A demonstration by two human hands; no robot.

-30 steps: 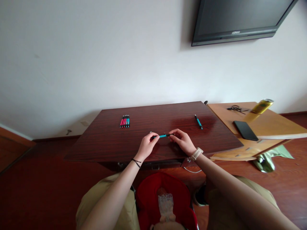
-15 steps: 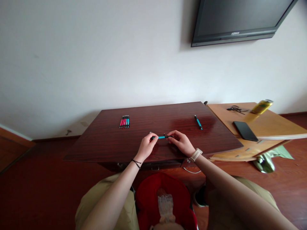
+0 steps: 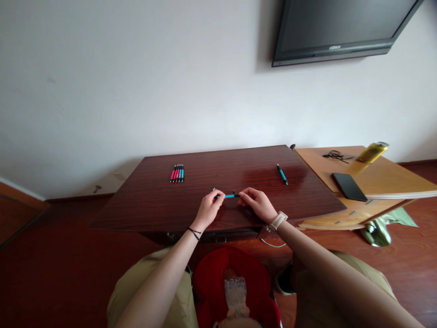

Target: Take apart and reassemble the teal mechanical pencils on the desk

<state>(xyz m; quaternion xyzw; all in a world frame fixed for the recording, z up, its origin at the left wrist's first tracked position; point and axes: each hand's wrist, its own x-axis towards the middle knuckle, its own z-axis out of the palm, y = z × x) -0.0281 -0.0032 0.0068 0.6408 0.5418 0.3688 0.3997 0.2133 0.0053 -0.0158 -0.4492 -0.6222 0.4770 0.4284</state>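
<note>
Between my two hands a blue and black pen (image 3: 230,196) lies level, just above the dark red wooden table (image 3: 205,171). My left hand (image 3: 210,207) pinches its left end, thumb and forefinger together. The black right end sits in the fingertips of my right hand (image 3: 257,202); a small dark clip sticks up near there. At the table's left, several pink and blue pens (image 3: 177,173) lie side by side in a row. Another blue pen (image 3: 282,174) lies alone at the right, slightly slanted.
Right of the table stands a lighter wooden cabinet (image 3: 403,180) bearing a black phone (image 3: 349,187), a coiled black cable (image 3: 336,156) and a yellow can (image 3: 373,152). A television (image 3: 341,27) hangs on the wall. Below me is a red seat (image 3: 205,282).
The fingers of my right hand have shifted slightly and closed nearer together on the pen's black end. My left hand and the pens on the table stay where they were.
</note>
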